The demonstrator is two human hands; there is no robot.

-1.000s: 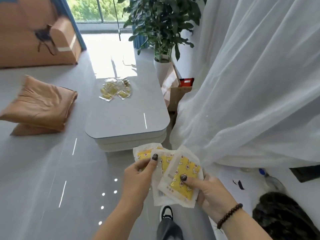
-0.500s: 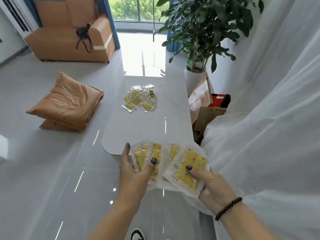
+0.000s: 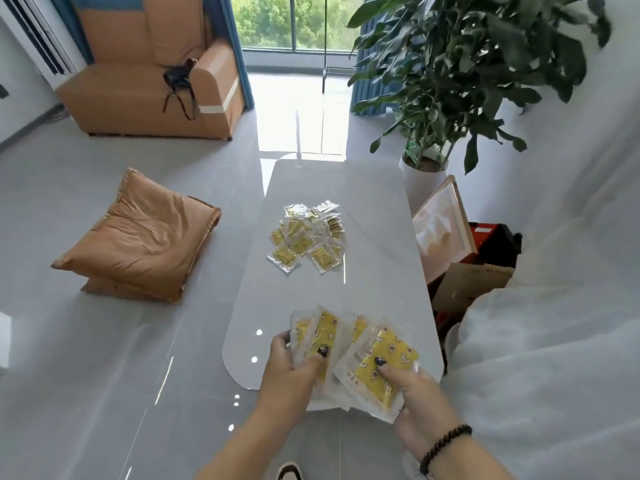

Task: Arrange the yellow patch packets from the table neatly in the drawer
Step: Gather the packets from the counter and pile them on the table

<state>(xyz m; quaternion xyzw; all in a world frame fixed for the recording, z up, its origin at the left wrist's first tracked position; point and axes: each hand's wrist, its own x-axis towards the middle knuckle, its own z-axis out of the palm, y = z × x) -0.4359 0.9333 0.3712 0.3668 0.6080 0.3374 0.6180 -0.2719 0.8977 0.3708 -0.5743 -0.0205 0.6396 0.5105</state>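
Note:
I hold a fan of yellow patch packets (image 3: 353, 355) in clear wrappers over the near end of the low white table (image 3: 374, 258). My left hand (image 3: 294, 372) grips the left side of the fan, thumb on top. My right hand (image 3: 419, 400) grips the rightmost packet (image 3: 381, 367), thumb pressed on its yellow face. A loose pile of several more yellow packets (image 3: 308, 237) lies in the middle of the table, beyond my hands. No drawer shows in this view.
An orange cushion (image 3: 142, 240) lies on the grey floor left of the table. A potted plant (image 3: 450, 84), a leaning frame (image 3: 443, 223) and cardboard boxes (image 3: 467, 282) stand to the right. White fabric (image 3: 554, 341) covers the right side. An orange armchair (image 3: 149, 71) stands at the back.
The view has moved forward and closer to the table. My hands, still holding the fanned packets, now hover over the table's near end instead of in front of it.

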